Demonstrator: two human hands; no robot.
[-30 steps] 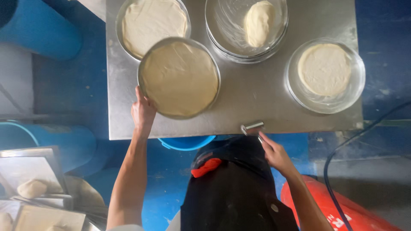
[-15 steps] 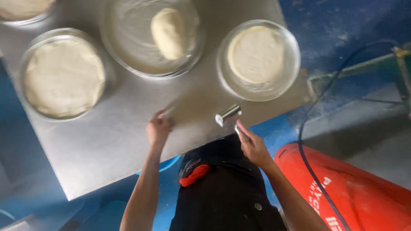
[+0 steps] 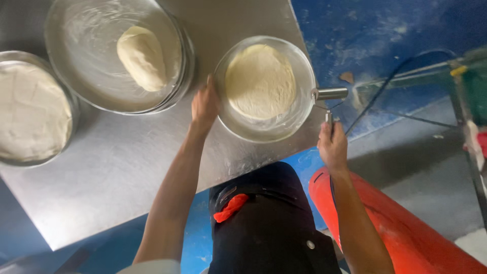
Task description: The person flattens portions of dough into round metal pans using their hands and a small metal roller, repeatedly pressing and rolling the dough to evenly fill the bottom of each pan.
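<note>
At the bench's (image 3: 127,167) right corner, my left hand (image 3: 204,105) curls on the rim of the shallow round metal pan (image 3: 299,109) of flat pale dough (image 3: 260,81). My right hand (image 3: 332,146) is closed round a small steel roller tool (image 3: 328,97). I'd steady the slick pan and roll lightly over the soft, floury disc.

Left pan (image 3: 35,109) cropped at frame edge

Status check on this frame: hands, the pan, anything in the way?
Left hand grips rim of the round pan holding flattened dough. Right hand holds small metal roller at the pan's right edge. Nothing between hands and pan.
</note>
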